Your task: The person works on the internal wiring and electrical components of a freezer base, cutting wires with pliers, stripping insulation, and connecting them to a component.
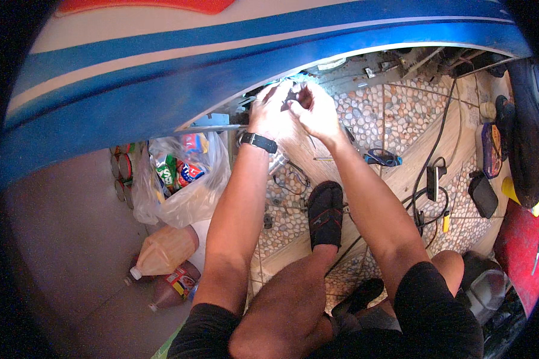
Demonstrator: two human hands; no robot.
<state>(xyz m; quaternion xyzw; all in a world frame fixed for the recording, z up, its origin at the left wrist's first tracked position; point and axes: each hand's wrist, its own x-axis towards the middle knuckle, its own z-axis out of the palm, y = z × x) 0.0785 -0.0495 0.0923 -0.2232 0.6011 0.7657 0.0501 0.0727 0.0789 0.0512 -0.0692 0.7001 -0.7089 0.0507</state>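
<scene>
My left hand (pixel 270 113), with a black watch (pixel 259 142) on its wrist, reaches up to the lower edge of a large blue and white panel (pixel 161 90). Beside it my right hand (pixel 317 116) has its thumb and fingers curled into a pinch. The fingertips of both hands meet around a small dark piece (pixel 290 99). Glare and the fingers hide what it is. Strong light washes out the skin and the parts just behind the fingers. Below the right palm shows a thin dark strand, too small to name.
Left lies a clear plastic bag (pixel 188 206) of colourful packets, with plastic bottles (pixel 167 251) near it. On the pebble-patterned floor (pixel 395 113) are a blue-handled tool (pixel 383 158), a black cable (pixel 440 137) and a dark case (pixel 483 194). My foot in a black shoe (pixel 325 215) stands below my hands.
</scene>
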